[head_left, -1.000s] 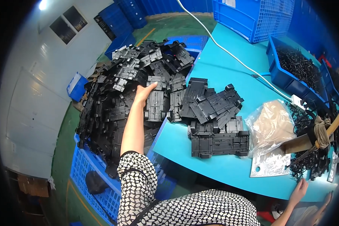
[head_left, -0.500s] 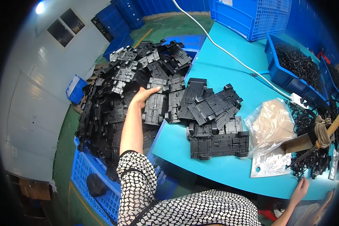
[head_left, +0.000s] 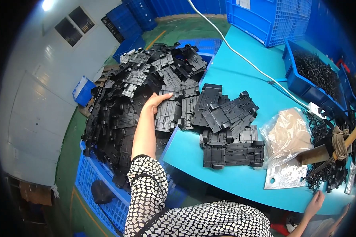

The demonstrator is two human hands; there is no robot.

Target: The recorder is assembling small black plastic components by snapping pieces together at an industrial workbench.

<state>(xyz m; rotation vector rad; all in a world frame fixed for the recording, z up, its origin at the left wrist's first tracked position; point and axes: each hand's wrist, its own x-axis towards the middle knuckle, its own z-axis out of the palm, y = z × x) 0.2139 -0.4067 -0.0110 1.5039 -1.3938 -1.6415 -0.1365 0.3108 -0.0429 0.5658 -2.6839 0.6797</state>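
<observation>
My left hand (head_left: pixel 157 101) is closed on the left edge of a black plastic toy car chassis (head_left: pixel 169 114), thumb on top and other fingers hidden. This chassis lies where the heap of similar chassis (head_left: pixel 124 114) meets the table's left edge. Beside it, another chassis (head_left: pixel 189 106) rests at the table edge. Several more chassis (head_left: pixel 233 154) lie loosely stacked on the turquoise table (head_left: pixel 190 148). At the lower right, my right hand (head_left: pixel 315 200) is by the table's front edge, near small black parts (head_left: pixel 324 179). Its fingers look bent together; anything in them is too small to make out.
A clear plastic bag with brown contents (head_left: pixel 290 130) and a metal plate (head_left: pixel 283 175) lie on the table. A white cable (head_left: pixel 249 63) crosses to a power strip (head_left: pixel 316 110). Blue bins (head_left: pixel 300 87) stand at the right. Another person's hand (head_left: pixel 342 217) shows at far right.
The whole view has shifted slightly, so everything appears a little lower and further right. My left hand keeps its hold on the same chassis; nothing else has visibly moved.
</observation>
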